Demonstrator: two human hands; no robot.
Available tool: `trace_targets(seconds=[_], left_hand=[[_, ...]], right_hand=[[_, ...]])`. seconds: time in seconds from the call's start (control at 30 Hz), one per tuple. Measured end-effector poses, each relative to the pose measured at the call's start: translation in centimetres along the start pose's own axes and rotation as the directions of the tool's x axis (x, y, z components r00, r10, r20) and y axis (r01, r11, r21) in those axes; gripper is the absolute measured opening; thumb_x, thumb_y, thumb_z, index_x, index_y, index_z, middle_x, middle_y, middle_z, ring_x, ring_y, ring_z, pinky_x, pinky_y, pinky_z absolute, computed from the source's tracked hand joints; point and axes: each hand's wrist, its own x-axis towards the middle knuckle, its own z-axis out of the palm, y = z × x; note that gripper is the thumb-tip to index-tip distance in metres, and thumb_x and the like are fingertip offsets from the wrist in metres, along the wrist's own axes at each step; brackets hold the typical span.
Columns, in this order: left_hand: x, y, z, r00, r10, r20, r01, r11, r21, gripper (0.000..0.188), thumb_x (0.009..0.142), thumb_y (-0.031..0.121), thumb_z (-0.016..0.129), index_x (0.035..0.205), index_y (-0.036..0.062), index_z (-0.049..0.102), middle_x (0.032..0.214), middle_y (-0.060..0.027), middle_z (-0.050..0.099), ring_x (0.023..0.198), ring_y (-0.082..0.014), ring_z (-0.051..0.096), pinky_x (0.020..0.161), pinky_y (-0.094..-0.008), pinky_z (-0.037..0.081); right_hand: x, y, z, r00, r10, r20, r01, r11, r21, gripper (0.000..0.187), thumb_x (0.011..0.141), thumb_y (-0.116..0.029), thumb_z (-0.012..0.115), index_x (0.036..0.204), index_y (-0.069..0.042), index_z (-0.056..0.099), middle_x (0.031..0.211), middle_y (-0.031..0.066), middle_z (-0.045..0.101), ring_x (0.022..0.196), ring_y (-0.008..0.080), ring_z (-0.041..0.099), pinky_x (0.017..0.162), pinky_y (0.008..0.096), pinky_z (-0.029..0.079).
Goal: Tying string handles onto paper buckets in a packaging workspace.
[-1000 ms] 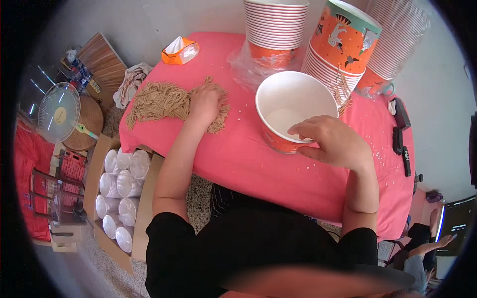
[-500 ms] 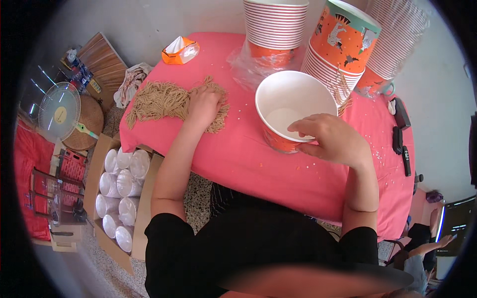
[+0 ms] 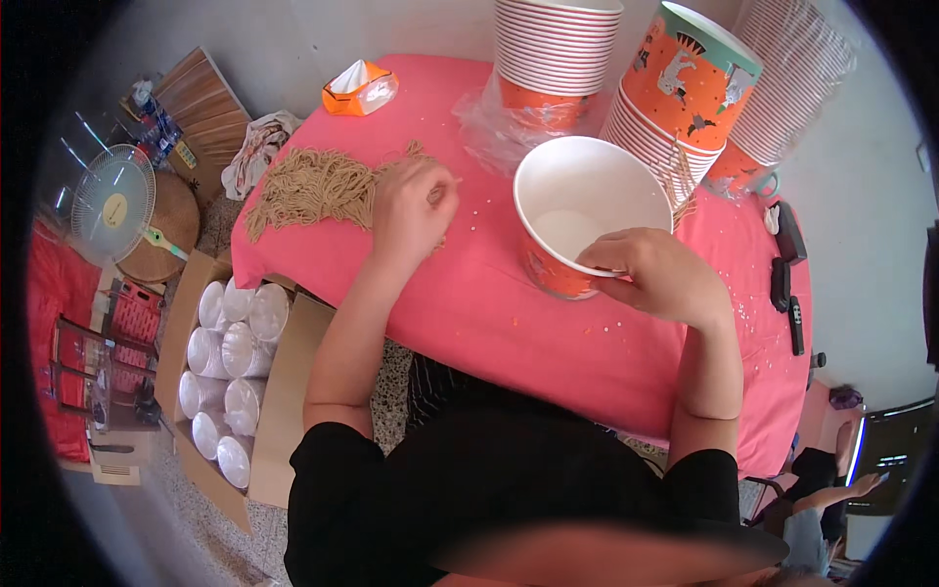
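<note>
A white-lined paper bucket (image 3: 548,196) with an orange printed outside stands upright on the table, mouth up. My right hand (image 3: 660,274) pinches its near right rim, fingers inside and thumb outside. To the left lies a loose pile of tan cords (image 3: 318,191). My left hand (image 3: 413,207) is above the pile's right end, its fingers curled closed. A bit of tan cord shows between those fingers; how many strands they hold is hidden.
Behind the bucket rise tall stacks of paper buckets (image 3: 558,44), some in clear plastic. An orange tissue pack (image 3: 360,88) lies at the far left of the pink tablecloth (image 3: 489,323). Black objects (image 3: 790,235) lie at the right edge. A carton (image 3: 284,430) of wrapped cups stands left below.
My left hand has lifted from the cord pile, its fingers now curled closed. My right hand has closed onto the bucket's rim. The whole view has shifted slightly.
</note>
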Motion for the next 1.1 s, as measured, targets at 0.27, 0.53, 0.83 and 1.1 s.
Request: trace_targets(seconds=[0.27, 0.53, 0.83, 1.1], left_hand=[[-1.2, 8.9, -3.1, 0.998, -0.056, 0.032, 0.064, 0.803, -0.593, 0.008, 0.078, -0.002, 0.067, 0.082, 0.0020, 0.062, 0.078, -0.0066, 0.065, 0.070, -0.0182, 0.064, 0.063, -0.0283, 0.050], [-2.3, 7.8, -0.3, 0.995, -0.083, 0.050, 0.095, 0.936, -0.340, 0.009, 0.075, 0.007, 0.071, 0.078, 0.0080, 0.062, 0.068, -0.0043, 0.058, 0.061, -0.0199, 0.060, 0.054, -0.0328, 0.047], [-2.4, 7.7, 1.0, 0.997, -0.063, -0.053, 0.040, 0.930, -0.366, 0.010, 0.074, 0.005, 0.072, 0.078, 0.0068, 0.063, 0.062, -0.0045, 0.053, 0.051, -0.0169, 0.050, 0.048, -0.0321, 0.038], [-2.1, 7.8, 1.0, 0.995, -0.096, -0.002, 0.090, 0.938, -0.336, 0.012, 0.073, 0.005, 0.071, 0.077, 0.0070, 0.060, 0.071, -0.0062, 0.062, 0.066, -0.0241, 0.063, 0.055, -0.0359, 0.049]], right_hand=[[-0.4, 1.6, -1.7, 0.988, 0.136, 0.073, -0.149, 0.966, 0.210, 0.018, 0.075, 0.002, 0.066, 0.092, 0.000, 0.061, 0.080, 0.0132, 0.063, 0.074, 0.0270, 0.062, 0.067, 0.0341, 0.049], [-0.1, 1.3, -1.3, 0.988, 0.119, 0.098, -0.144, 0.944, 0.298, 0.023, 0.078, -0.001, 0.070, 0.099, 0.000, 0.064, 0.084, 0.0072, 0.067, 0.078, 0.0164, 0.064, 0.070, 0.0300, 0.051], [0.7, 0.1, -1.2, 0.989, 0.141, -0.047, -0.116, 0.929, 0.351, 0.019, 0.084, 0.001, 0.065, 0.102, 0.004, 0.064, 0.087, 0.0071, 0.067, 0.082, 0.0140, 0.064, 0.075, 0.0270, 0.051], [1.6, -0.2, -0.4, 0.978, 0.150, -0.147, -0.107, 0.959, 0.262, 0.010, 0.087, 0.000, 0.061, 0.095, 0.002, 0.066, 0.082, 0.0122, 0.068, 0.075, 0.0219, 0.066, 0.068, 0.0327, 0.050]])
